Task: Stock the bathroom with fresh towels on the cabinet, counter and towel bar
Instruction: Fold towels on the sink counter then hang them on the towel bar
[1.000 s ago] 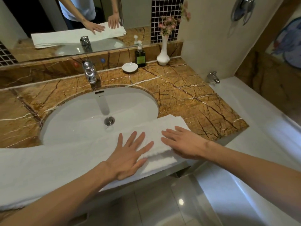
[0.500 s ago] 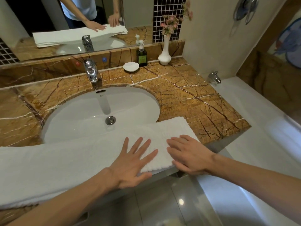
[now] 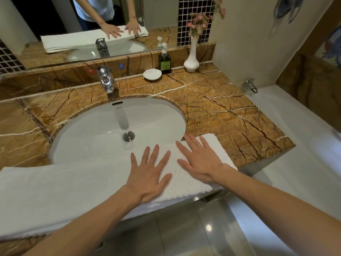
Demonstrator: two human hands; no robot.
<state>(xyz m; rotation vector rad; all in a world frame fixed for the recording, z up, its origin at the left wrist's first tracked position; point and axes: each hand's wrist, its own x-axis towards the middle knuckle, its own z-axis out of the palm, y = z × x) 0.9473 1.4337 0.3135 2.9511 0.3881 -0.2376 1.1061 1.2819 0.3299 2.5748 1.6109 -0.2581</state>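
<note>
A long white towel, folded into a thick strip, lay along the front edge of the marble bench. Its left end ran out of view, its middle bridged the front rim of the sink, and its right end rested on the stone just right of the basin. Its near edge hung a little over the bench front. Behind the sink stood the chrome tap.

The left hand lay flat on the towel in front of the drain, fingers straight and spread, gripping nothing. Just beside it, not touching, the right hand pressed flat on the towel's right end in the same way. This looked like smoothing the counter towel into place.

The towel seemed soft, light and limp, with a plush pile that would not slip in the hands. It would probably sag or unfold if lifted by one corner, and it might slide on the polished stone. To shift it, taking both short ends, or slipping flat palms under the folds, should keep the strip tidy. Where it spanned the basin it had no support and could droop.

Farther right at the back stood a soap dish, a dark pump bottle and a white vase of flowers, well clear of the towel. A bathtub lay beyond the bench end.
</note>
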